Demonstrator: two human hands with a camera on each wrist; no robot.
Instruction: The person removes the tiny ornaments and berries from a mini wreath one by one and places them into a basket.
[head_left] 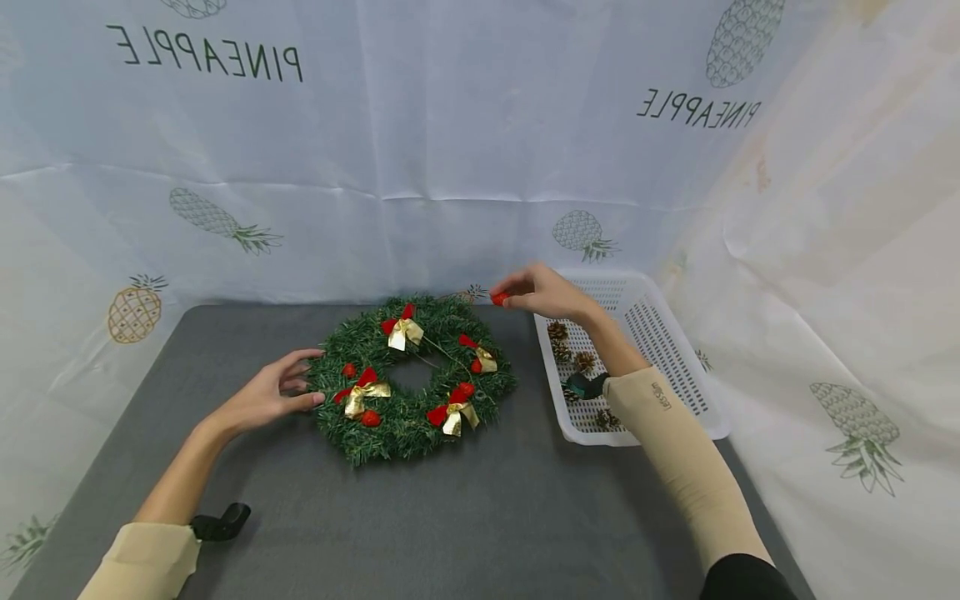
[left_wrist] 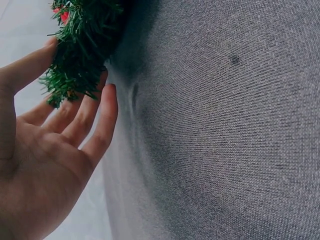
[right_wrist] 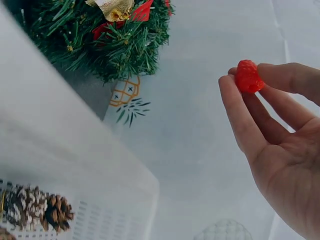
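Note:
A green tinsel wreath lies on the grey table, carrying several red-and-gold bows and several red berries. At its left edge my left hand holds the greenery, thumb on one side and fingers on the other. My right hand is raised beyond the wreath's back right, near the basket's far left corner. Between thumb and fingertips it pinches a small red artificial raspberry, whose bumpy surface shows in the right wrist view.
A white perforated plastic basket stands right of the wreath, with several pine cones in it, and my right forearm reaches over it. A pineapple-print curtain hangs behind the grey table and along its sides.

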